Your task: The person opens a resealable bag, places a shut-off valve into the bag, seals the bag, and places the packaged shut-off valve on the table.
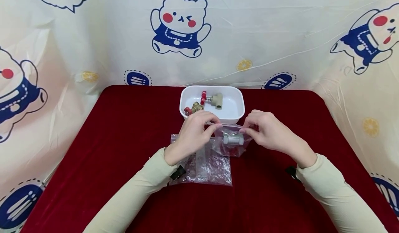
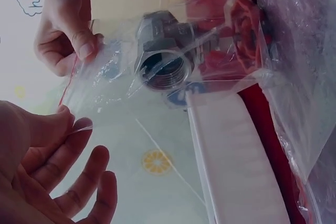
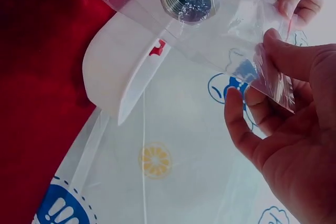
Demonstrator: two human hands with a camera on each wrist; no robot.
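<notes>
Between my hands hangs a clear zip bag (image 1: 229, 149), held up by its top edge. Inside it is a grey metal valve (image 1: 233, 139) with a wide threaded opening; its red handwheel (image 2: 245, 35) shows in the left wrist view. My left hand (image 1: 196, 130) pinches one top corner between thumb and forefinger, its other fingers loosely bent in the left wrist view. The opposite corner is pinched by my right hand (image 1: 269, 130), the bag's edge lying between its thumb and fingers (image 3: 244, 124) in the right wrist view.
A flat clear bag (image 1: 215, 174) lies on the red cloth (image 1: 268, 198) below my left hand. Just beyond the hands stands a white tub (image 1: 235, 101), holding a brass valve (image 1: 197, 106) with a red handle and a beige-bodied valve (image 1: 217, 101). A printed curtain (image 1: 237, 28) encloses the table.
</notes>
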